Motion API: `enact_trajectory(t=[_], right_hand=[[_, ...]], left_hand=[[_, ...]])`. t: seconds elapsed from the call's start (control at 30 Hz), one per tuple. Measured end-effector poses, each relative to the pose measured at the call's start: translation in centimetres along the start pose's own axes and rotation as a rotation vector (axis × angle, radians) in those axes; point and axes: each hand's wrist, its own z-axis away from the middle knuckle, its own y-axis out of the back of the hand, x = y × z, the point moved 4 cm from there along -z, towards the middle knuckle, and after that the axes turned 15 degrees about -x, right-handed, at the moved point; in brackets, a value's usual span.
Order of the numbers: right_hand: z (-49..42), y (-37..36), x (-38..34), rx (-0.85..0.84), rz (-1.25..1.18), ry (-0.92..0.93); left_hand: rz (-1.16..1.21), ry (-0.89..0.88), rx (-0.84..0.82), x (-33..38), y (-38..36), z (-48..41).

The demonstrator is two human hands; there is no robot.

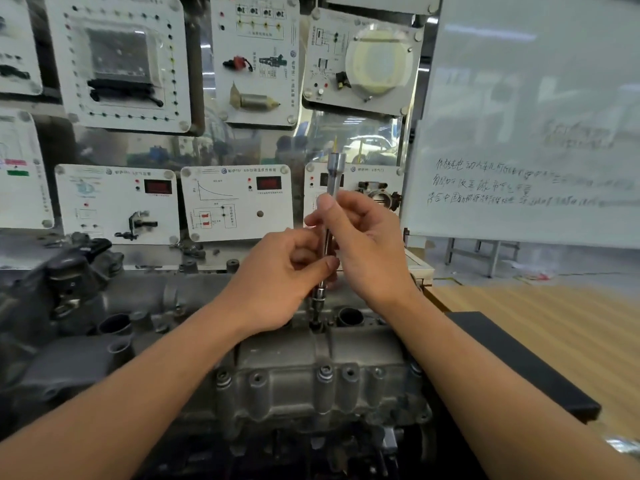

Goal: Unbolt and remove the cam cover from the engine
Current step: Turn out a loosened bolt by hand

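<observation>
Together, two hands clamped on one upright bar (336,178), left hand (285,271) lower, right hand (369,249) just above, bar's tip on one cam cover (294,381) directly beneath them, one whiteboard (526,133) rightward.

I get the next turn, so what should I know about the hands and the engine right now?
Left hand grips the socket bar low down; right hand pinches it higher up.
The bar stands upright, tip on a far-edge bolt.
Cam cover is on the engine, a near-edge bolt in place.
Done: nothing visibly off yet.
Left: undo the bolts, lift the cover off.
</observation>
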Motion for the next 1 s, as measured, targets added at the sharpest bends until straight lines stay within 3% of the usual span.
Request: enact_trajectory(t=[0.13, 0.3, 0.57, 0.67, 0.77, 0.9, 1.0], right_hand=[[-0.12, 0.44, 0.21, 0.063, -0.003, 0.029], [-0.58, 0.46, 0.69, 0.056, -0.015, 0.051], [-0.14, 0.18, 0.77, -0.107, -0.023, 0.025], [0.11, 0.09, 0.45, -0.078, -0.089, 0.011], [0.08, 0.03, 0.28, -0.051, 0.048, 0.074], [-0.05, 0.59, 0.55, 0.039, -0.044, 0.085], [-0.07, 0.51, 0.38, 0.042, -0.02, 0.093]], left_hand=[[-0.084, -0.001, 0.107, 0.24, 0.32, -0.17], [-0.166, 0.034, 0.125, 0.06, 0.56, -0.26], [0.127, 0.001, -0.049, 0.35, -0.17, 0.27], [0.008, 0.0, -0.024, 0.39, -0.12, 0.39], [-0.106, -0.042, 0.033, 0.72, -0.1, 0.2], [-0.198, -0.051, 0.163, 1.03, 0.2, 0.01], [-0.17, -0.014, 0.173, 0.62, 0.33, 0.05]])
